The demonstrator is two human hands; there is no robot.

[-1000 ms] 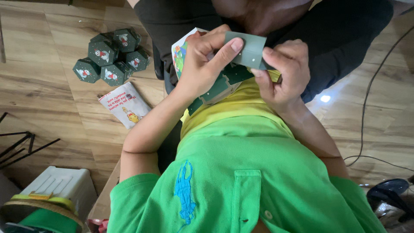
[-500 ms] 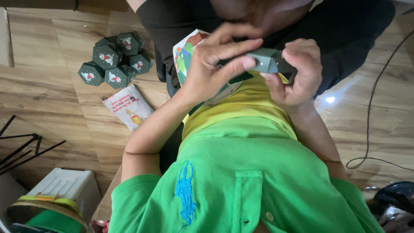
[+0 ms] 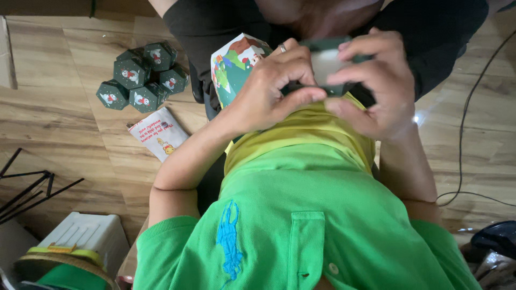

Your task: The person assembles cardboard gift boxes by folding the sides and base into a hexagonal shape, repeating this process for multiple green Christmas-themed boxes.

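left hand (image 3: 269, 91) + right hand (image 3: 371, 88) — both gripping green card box (image 3: 328, 64) | floor open leftward

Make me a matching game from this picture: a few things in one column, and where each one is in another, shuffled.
Things:
1. green card piece
2. pile of small green boxes
3. white packet
4. black cable

Places:
A. on the floor just below the box pile
B. held between both hands
C. on the floor at the upper left
D. trailing over the floor at the right

Pairs: 1-B, 2-C, 3-A, 4-D
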